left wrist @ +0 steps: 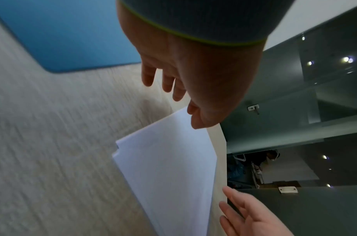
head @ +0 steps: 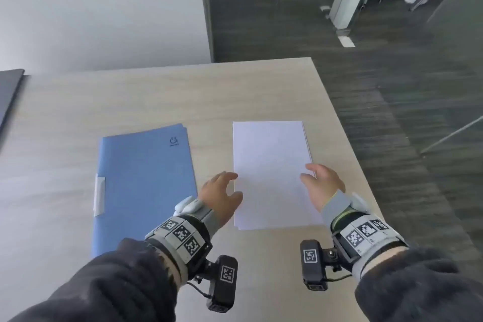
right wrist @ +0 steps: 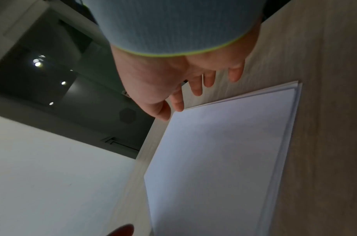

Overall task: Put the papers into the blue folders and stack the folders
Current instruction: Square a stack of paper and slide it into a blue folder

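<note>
A stack of white papers (head: pixel 271 172) lies flat on the wooden table (head: pixel 156 97), right of centre. To its left lies a closed blue folder (head: pixel 143 185) with a white clip on its left edge. My left hand (head: pixel 222 191) hovers at the stack's left edge with its fingers spread, holding nothing. My right hand (head: pixel 320 185) hovers at the stack's right edge, likewise spread and empty. In the left wrist view the left hand (left wrist: pixel 173 89) reaches towards the papers (left wrist: pixel 169 167), with the folder (left wrist: pixel 68 35) behind it. The right wrist view shows the right hand (right wrist: pixel 193 89) just above the papers (right wrist: pixel 220 151).
The table's right edge (head: pixel 347 144) runs close beside the papers, with dark carpet beyond. A dark flat object (head: pixel 7 97) lies at the table's far left. A white wall and a glass partition stand behind the table.
</note>
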Motion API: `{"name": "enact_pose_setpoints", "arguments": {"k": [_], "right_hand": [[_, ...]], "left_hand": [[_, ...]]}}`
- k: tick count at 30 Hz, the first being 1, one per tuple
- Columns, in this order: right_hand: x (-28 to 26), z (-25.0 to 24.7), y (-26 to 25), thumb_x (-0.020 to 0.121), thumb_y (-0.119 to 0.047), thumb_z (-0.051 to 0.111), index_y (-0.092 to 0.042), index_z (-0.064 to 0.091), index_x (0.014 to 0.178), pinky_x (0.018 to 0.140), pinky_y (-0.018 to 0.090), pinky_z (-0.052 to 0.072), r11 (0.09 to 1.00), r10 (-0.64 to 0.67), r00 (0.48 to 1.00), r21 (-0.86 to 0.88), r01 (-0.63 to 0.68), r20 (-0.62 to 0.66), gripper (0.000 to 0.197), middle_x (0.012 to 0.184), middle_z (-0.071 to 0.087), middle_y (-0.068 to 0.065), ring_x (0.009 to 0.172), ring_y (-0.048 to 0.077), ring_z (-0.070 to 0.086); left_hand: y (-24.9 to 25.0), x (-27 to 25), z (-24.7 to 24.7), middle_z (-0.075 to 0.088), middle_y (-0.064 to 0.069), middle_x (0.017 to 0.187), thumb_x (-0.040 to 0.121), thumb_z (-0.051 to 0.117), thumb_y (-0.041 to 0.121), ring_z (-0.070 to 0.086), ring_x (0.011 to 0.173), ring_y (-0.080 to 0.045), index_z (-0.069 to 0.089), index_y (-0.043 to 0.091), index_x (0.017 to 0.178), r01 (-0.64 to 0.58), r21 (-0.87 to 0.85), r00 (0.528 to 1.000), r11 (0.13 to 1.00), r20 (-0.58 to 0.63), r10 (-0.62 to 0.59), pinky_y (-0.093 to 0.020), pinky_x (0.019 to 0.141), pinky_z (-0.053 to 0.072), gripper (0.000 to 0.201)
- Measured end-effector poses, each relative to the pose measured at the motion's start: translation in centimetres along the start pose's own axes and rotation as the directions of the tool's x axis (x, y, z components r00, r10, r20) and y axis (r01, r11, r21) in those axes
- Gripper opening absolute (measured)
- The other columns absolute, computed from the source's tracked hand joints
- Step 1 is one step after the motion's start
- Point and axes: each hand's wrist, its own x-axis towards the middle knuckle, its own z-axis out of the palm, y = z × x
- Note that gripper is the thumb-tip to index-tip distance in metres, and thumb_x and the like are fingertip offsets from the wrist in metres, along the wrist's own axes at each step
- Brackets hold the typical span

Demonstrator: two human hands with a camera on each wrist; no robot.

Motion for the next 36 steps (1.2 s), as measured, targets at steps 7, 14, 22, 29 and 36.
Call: {"name": "enact_pose_setpoints", "arguments": {"k": [7, 14, 22, 29, 36], "right_hand": [[-0.2, 2.0, 2.7, 0.077, -0.046, 0.052, -0.041, 0.051, 0.131, 0.111, 0.043, 0.035, 0.998, -0.051, 0.994, 0.044, 0.047, 0.101, 0.055, 0.15, 0.039, -0.012, 0.138, 0.016, 0.035], [-0.6, 1.9, 2.7, 0.086, -0.03, 0.057, -0.035, 0.059, 0.128, 0.088, 0.029, 0.04, 0.949, -0.071, 0.997, 0.308, 0.072, -0.015, 0.042, 0.141, 0.052, -0.004, 0.112, 0.012, 0.052], [-2.1, 0.0, 3.7, 0.083, -0.021, 0.061, -0.031, 0.07, 0.104, 0.085, 0.038, 0.054, 0.843, -0.123, 0.988, 0.515, 0.154, -0.094, 0.025, 0.111, 0.07, -0.001, 0.097, 0.016, 0.065], [-3.8, -0.3, 5.5, 0.084, -0.013, 0.065, -0.013, 0.069, 0.106, 0.087, 0.053, 0.053, 0.778, -0.068, 0.988, 0.628, -0.036, 0.141, 0.022, 0.098, 0.075, 0.012, 0.085, 0.034, 0.071], [-6.2, 0.4, 7.6, 0.085, 0.0, 0.061, -0.001, 0.067, 0.111, 0.091, 0.057, 0.052, 0.925, -0.139, 0.973, 0.375, 0.062, 0.184, 0.027, 0.107, 0.072, 0.023, 0.099, 0.042, 0.068]], "left_hand": [[-1.2, 0.1, 4.4, 0.017, 0.009, 0.166, 0.089, 0.055, 0.039, 0.002, 0.155, -0.016, 0.04, 0.037, 0.146, -0.055, 0.138, 0.998, 0.989, 0.046, 0.049, -0.042, 0.124, 0.012, 0.058], [-0.5, -0.4, 4.6, 0.019, 0.007, 0.165, 0.093, 0.055, 0.039, 0.007, 0.154, -0.015, 0.045, 0.039, 0.142, -0.073, -0.002, 0.997, 0.997, 0.029, 0.074, -0.045, 0.124, 0.012, 0.05], [-0.5, -2.2, 4.0, 0.056, 0.004, 0.128, 0.091, 0.059, 0.034, 0.057, 0.103, -0.015, 0.058, 0.035, 0.127, -0.011, -0.366, 0.997, 0.93, -0.078, -0.019, -0.025, 0.076, 0.043, 0.036], [-1.6, -4.8, 4.1, 0.061, 0.003, 0.122, 0.088, 0.061, 0.033, 0.057, 0.107, -0.02, 0.058, 0.031, 0.126, 0.023, -0.542, 0.998, 0.84, -0.041, -0.054, -0.048, 0.096, 0.054, 0.038], [-3.9, -7.2, 4.8, 0.064, 0.001, 0.124, 0.069, 0.062, 0.037, 0.066, 0.107, -0.03, 0.047, 0.034, 0.135, 0.055, -0.594, 0.994, 0.802, -0.043, -0.1, -0.05, 0.097, 0.054, 0.067]]}}
